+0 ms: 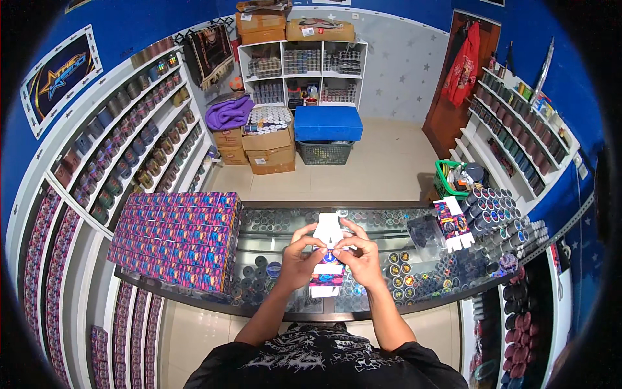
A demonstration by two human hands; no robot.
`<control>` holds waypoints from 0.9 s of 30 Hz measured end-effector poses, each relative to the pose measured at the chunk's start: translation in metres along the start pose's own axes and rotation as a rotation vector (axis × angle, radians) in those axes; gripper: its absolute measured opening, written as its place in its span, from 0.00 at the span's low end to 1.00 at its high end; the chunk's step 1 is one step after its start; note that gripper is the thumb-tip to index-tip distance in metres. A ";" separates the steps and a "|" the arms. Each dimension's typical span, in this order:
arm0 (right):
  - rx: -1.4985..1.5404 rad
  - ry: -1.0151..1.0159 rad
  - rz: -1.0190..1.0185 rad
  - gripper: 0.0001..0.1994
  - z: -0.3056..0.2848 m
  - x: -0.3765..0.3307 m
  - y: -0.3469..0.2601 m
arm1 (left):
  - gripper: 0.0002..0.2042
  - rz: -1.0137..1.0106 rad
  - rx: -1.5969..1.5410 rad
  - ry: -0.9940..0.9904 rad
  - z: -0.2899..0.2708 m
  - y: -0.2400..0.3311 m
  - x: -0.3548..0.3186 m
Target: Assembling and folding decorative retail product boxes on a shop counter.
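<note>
Between my hands, at the middle of the glass counter, is a partly unfolded small carton (329,228) with white inner flaps and a pink, blue and purple printed side. My left hand (298,264) has its thumb and fingers closed on the carton's left edge. From the other side, my right hand (361,260) pinches it too, and the two thumbs nearly meet in the middle. Just under the thumbs shows a round blue piece (329,257); whether it is a sticker or a lid I cannot tell. The fingertips behind the white flap are partly hidden.
A large stack of printed boxes (175,240) fills the counter's left. To the right lie flat cartons (453,223), a clear plastic bag (424,230), stacked round tins (489,214) and a green basket (447,178). Round containers sit under the glass top (376,243).
</note>
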State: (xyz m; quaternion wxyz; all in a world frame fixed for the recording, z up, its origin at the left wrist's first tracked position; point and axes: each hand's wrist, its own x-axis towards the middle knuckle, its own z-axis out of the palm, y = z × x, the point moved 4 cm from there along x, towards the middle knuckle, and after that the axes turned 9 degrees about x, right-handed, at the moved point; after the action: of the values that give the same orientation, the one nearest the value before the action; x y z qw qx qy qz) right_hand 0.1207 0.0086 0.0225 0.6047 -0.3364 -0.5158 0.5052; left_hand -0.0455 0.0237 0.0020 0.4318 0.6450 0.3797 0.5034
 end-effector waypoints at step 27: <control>0.139 0.035 -0.016 0.08 0.002 0.006 -0.002 | 0.09 -0.027 -0.467 0.030 -0.017 -0.025 0.007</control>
State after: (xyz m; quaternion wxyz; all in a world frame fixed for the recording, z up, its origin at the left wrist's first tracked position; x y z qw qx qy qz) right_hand 0.1186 0.0139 0.0262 0.6396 -0.2981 -0.4716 0.5289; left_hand -0.0620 0.0411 -0.0173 0.5704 0.5149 0.2678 0.5812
